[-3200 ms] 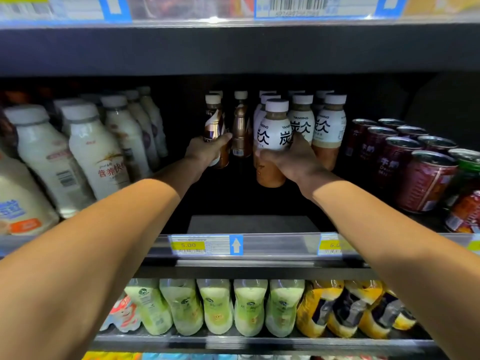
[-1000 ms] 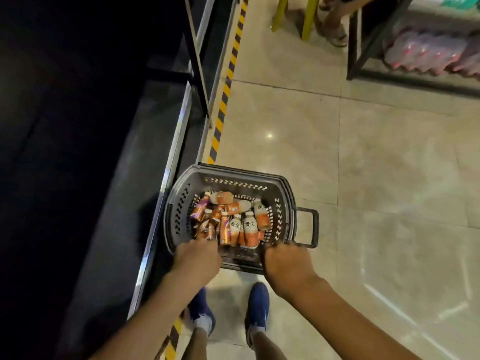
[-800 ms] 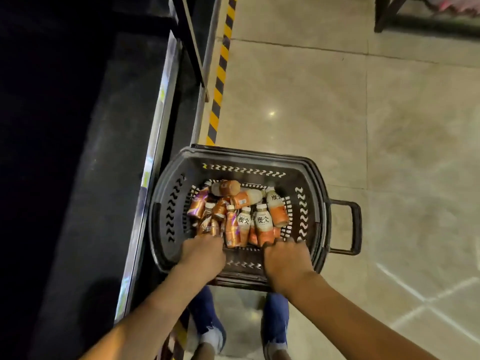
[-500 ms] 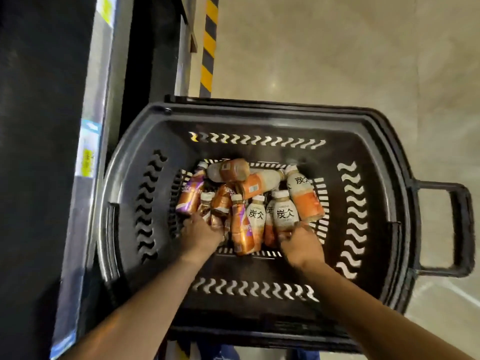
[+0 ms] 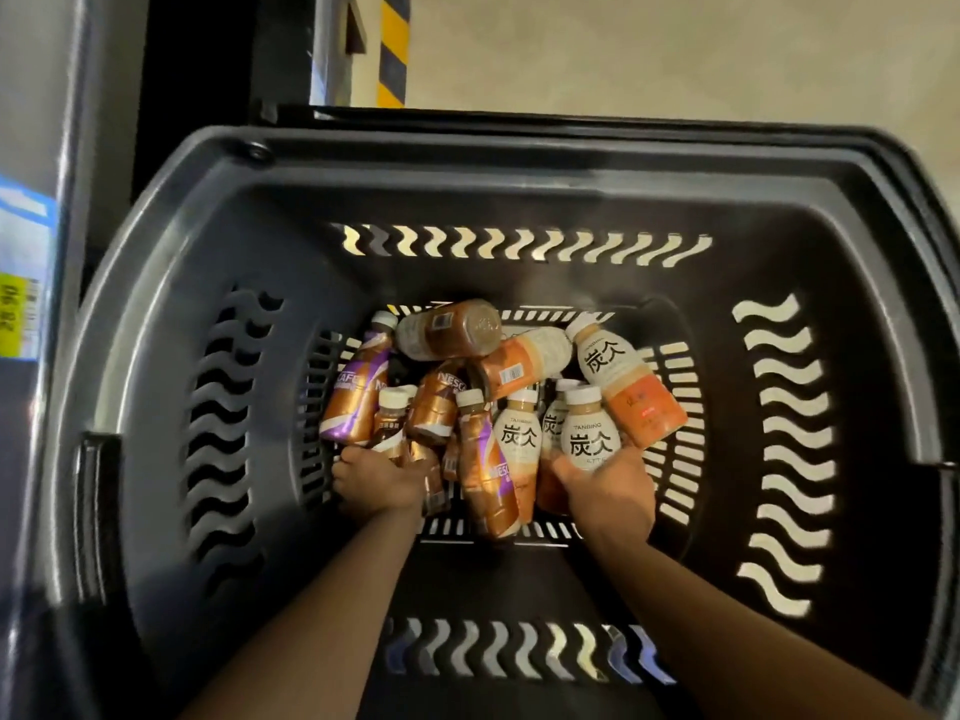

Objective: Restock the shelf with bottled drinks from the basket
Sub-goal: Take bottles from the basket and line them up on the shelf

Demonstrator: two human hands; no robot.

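Note:
A dark grey plastic basket fills the view, with several bottled drinks heaped on its slotted bottom. My left hand is down among the copper-and-purple coffee bottles, its fingers closed around a small brown coffee bottle. My right hand grips a white-labelled milk tea bottle from below. Another white-labelled bottle with an orange lower half lies to the right of it, and a purple-banded coffee bottle lies at the left of the heap.
The shelf unit's metal edge with a blue and yellow price tag runs down the left side. Beige floor tiles and a yellow-black hazard stripe lie beyond the basket's far rim.
My view turned from the shelf down to the basket on the floor and came much closer. Both hands went into the heap and closed on bottles.

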